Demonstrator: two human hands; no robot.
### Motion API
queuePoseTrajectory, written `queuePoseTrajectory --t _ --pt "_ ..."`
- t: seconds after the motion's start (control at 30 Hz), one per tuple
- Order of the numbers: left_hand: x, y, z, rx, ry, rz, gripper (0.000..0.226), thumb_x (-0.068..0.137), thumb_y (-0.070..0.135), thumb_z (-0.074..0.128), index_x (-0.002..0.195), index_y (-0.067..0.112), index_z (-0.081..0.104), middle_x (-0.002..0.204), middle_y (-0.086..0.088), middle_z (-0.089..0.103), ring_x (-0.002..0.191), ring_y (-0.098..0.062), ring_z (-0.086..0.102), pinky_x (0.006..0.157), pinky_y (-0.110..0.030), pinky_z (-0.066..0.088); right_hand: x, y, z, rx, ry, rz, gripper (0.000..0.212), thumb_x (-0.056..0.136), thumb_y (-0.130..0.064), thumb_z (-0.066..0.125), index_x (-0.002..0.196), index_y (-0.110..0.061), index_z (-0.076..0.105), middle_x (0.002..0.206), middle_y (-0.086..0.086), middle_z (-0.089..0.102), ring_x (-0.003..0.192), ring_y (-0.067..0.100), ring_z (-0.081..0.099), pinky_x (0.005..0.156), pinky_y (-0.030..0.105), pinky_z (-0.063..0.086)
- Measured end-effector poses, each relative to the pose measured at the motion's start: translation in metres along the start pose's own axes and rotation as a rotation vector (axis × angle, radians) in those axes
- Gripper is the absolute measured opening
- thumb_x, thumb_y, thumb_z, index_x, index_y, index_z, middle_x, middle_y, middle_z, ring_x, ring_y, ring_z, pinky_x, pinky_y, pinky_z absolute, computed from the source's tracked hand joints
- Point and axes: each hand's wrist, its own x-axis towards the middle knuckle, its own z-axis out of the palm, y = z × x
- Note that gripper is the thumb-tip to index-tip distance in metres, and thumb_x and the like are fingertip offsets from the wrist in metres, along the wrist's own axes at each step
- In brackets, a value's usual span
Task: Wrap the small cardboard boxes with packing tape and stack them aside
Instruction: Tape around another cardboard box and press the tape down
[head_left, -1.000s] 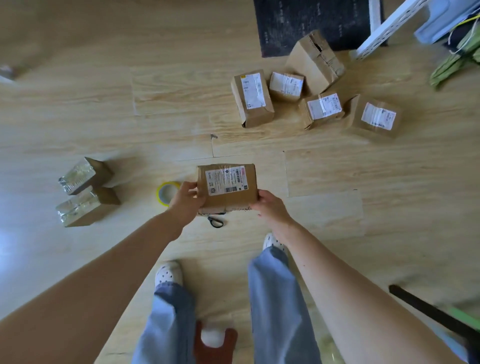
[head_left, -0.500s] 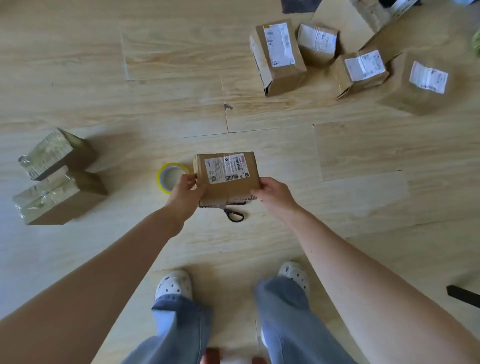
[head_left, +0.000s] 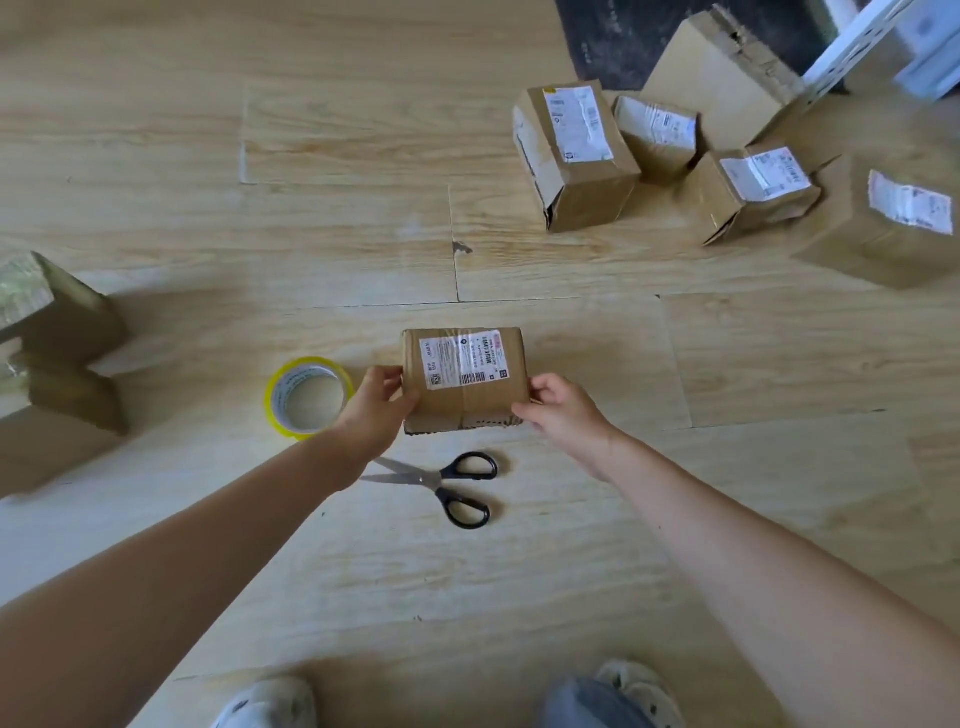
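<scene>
A small cardboard box (head_left: 470, 400) with a white label on top is held low over the wooden floor (head_left: 332, 223) at the centre. My left hand (head_left: 376, 408) grips its left side and my right hand (head_left: 563, 410) grips its right side. A yellow-edged roll of clear packing tape (head_left: 307, 397) lies flat just left of my left hand. Black-handled scissors (head_left: 441, 486) lie on the floor below the box. Two tape-wrapped boxes (head_left: 57, 353) are stacked at the far left edge.
Several unwrapped labelled boxes (head_left: 576, 156) cluster at the upper right, beside a larger box (head_left: 722, 78), a dark mat (head_left: 623, 36) and a white rack (head_left: 857, 41). My shoes (head_left: 270, 704) show at the bottom edge.
The box has been lowered toward the floor, still held in both hands. The view has closed in, and the scissors now lie fully exposed below the box.
</scene>
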Motion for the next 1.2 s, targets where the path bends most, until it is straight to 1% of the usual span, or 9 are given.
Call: queuePoseTrajectory --t 0.17,0.27,0.4,0.63,0.77,0.87,0.97,1.13,1.2 --pt "-0.001 -0.013 0.002 0.009 -0.025 0.026 0.04 0.096 0.02 0.053 0.134 0.018 0.039 0.136 0.006 0.049 0.114 -0.012 0.048 0.091 -0.031 0.037 0.002 0.022 0.008 -0.005 -0.021 -0.03 0.022 0.088 -0.011 0.068 0.099 -0.02 0.051 0.125 0.011 0.062 0.115 0.022 0.058 0.104 0.042 0.045" --pt "-0.007 -0.023 0.002 -0.002 0.043 -0.018 0.03 0.095 0.021 0.055 0.123 0.019 0.042 0.131 0.005 0.054 0.109 -0.014 0.051 0.093 -0.034 0.041 -0.003 0.028 0.015 0.028 -0.007 -0.035 0.024 0.088 -0.007 0.068 0.091 -0.023 0.051 0.116 0.007 0.064 0.105 0.018 0.061 0.1 0.038 0.048" --pt "-0.012 -0.03 0.003 -0.017 0.041 -0.047 0.024 0.095 0.026 0.057 0.113 0.017 0.045 0.126 0.0 0.057 0.111 -0.015 0.052 0.095 -0.036 0.04 -0.008 0.034 0.02 0.064 0.026 -0.052 0.016 0.092 -0.011 0.064 0.1 -0.02 0.053 0.113 0.004 0.065 0.094 0.01 0.06 0.095 0.032 0.049" --pt "-0.03 -0.018 -0.003 -0.082 -0.034 -0.065 0.05 0.098 0.05 0.042 0.141 0.024 0.042 0.14 0.006 0.046 0.122 -0.027 0.049 0.1 -0.037 0.039 -0.019 0.022 0.019 0.079 0.08 -0.056 0.017 0.096 -0.028 0.059 0.109 -0.018 0.058 0.114 0.003 0.064 0.109 0.021 0.06 0.102 0.045 0.046" --pt "-0.037 -0.009 -0.009 -0.072 -0.067 -0.062 0.059 0.096 0.058 0.036 0.144 0.024 0.041 0.144 0.009 0.044 0.119 -0.026 0.053 0.101 -0.035 0.041 -0.027 0.013 0.019 0.111 0.04 -0.054 0.027 0.094 -0.036 0.06 0.117 -0.021 0.058 0.112 -0.007 0.063 0.109 0.012 0.058 0.104 0.044 0.045" --pt "-0.038 -0.005 -0.014 -0.043 -0.064 -0.028 0.056 0.097 0.055 0.036 0.143 0.025 0.04 0.142 0.004 0.047 0.116 -0.027 0.056 0.103 -0.04 0.044 -0.032 0.007 0.018 0.101 -0.019 -0.077 0.031 0.092 -0.029 0.062 0.123 -0.025 0.058 0.119 -0.009 0.064 0.115 0.012 0.057 0.107 0.046 0.042" --pt "-0.036 0.0 -0.016 -0.077 -0.061 -0.018 0.056 0.098 0.055 0.034 0.142 0.022 0.04 0.14 0.0 0.049 0.117 -0.029 0.054 0.103 -0.042 0.043 -0.033 0.004 0.017 0.061 -0.052 -0.104 0.051 0.088 -0.012 0.061 0.137 -0.023 0.049 0.127 -0.005 0.061 0.12 0.015 0.053 0.109 0.046 0.04" --pt "-0.04 0.007 -0.011 -0.142 -0.057 0.025 0.052 0.1 0.052 0.027 0.132 0.02 0.052 0.135 -0.001 0.054 0.111 -0.024 0.055 0.097 -0.038 0.043 -0.032 0.0 0.017 0.086 0.028 -0.13 0.067 0.086 0.001 0.058 0.145 -0.019 0.034 0.134 -0.002 0.053 0.118 0.014 0.052 0.1 0.033 0.043" --pt "-0.04 0.006 -0.01 -0.119 -0.042 0.029 0.055 0.1 0.052 0.027 0.137 0.017 0.05 0.134 -0.002 0.055 0.116 -0.024 0.053 0.098 -0.038 0.043 -0.03 0.001 0.019 0.101 0.069 -0.132 0.066 0.087 0.003 0.058 0.144 -0.016 0.032 0.138 0.003 0.051 0.12 0.017 0.052 0.104 0.036 0.043"
